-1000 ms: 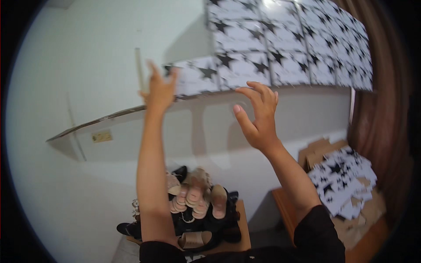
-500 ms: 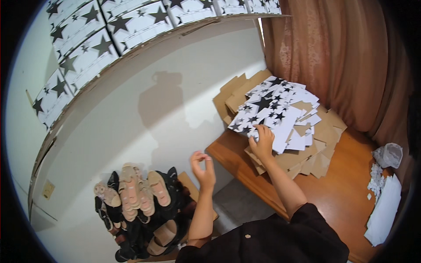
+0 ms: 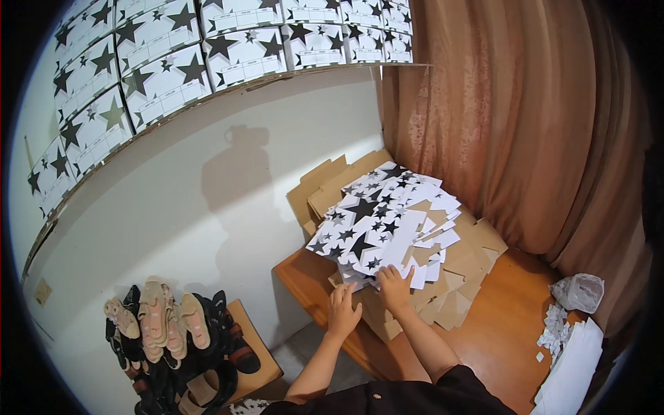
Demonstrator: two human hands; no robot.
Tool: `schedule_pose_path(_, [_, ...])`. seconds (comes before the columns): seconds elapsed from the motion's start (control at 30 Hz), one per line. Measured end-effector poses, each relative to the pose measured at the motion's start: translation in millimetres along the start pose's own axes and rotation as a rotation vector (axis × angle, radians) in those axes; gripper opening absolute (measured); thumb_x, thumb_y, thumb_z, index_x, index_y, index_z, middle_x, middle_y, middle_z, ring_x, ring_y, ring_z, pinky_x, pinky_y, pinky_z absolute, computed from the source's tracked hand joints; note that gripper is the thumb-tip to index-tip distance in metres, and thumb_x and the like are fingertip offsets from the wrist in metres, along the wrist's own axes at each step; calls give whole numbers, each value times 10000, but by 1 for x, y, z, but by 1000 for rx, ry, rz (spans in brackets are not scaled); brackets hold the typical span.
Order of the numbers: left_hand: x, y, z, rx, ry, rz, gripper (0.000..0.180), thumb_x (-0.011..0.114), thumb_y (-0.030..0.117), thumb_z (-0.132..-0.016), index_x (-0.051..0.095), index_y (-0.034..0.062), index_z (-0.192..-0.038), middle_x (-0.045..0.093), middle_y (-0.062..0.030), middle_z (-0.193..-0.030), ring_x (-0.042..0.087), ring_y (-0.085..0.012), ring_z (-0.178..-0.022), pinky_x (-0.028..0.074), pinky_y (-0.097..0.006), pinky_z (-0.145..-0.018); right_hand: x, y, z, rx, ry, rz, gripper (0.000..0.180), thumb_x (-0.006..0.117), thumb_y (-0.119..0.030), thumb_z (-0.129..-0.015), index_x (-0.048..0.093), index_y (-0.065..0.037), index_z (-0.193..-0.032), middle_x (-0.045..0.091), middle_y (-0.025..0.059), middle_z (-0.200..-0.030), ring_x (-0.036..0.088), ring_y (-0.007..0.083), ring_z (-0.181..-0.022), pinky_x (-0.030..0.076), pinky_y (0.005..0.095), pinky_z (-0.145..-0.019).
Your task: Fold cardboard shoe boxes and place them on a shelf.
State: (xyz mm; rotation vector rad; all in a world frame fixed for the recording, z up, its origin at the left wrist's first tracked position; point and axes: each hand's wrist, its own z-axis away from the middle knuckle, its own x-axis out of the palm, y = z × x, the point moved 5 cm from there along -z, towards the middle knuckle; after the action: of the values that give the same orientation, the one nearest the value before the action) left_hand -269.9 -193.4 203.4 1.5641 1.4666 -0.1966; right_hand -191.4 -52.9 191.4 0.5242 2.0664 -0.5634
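Right now I have both hands down at the near edge of the stack of flat box blanks [image 3: 384, 225], which lies on the wooden table [image 3: 512, 311] to the right of the scene, hard against the white wall and just in front of the brown curtain [image 3: 526, 131]. My left hand [image 3: 342, 309] lies flat on the near left corner of the pile, fingers spread and closed on nothing. My right hand [image 3: 394, 287] rests on the near edge of the top sheets, fingers bent over them; I cannot tell whether it has pinched one or only presses on it.

To do this well, I judge I should keep the left hand pressing the pile so it does not slide, and work one fingertip under a single sheet before lifting, since the blanks are fanned unevenly and several could come up together.

The blanks are white card printed with black stars of mixed sizes, their brown backs showing where flaps turn up. Plain brown card lies under them, sticking out far and right.
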Motion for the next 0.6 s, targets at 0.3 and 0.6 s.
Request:
schedule_pose_path(0.3, [-8, 53, -48, 61, 149, -179, 487, 710, 160, -683, 553, 168, -1145, 519, -51, -1201, 430, -229, -1199, 199, -578, -987, -120, -7, 21, -297, 544, 17, 184, 582, -86, -760, 656, -198, -885, 642, -101, -972, 565, 140, -961, 71, 622, -1051])
schedule_pose_path(0.6, [-84, 103, -78, 290, 559, 150, 102, 653, 84, -753, 652, 104, -853, 645, -34, -825, 596, -236, -798, 398, -390, -787, -229, 56, 116, 332, 953, -107, 394, 600, -123, -784, 535, -63, -1168, 494, 143, -1194, 435, 285, -1158, 147, 497, -1077])
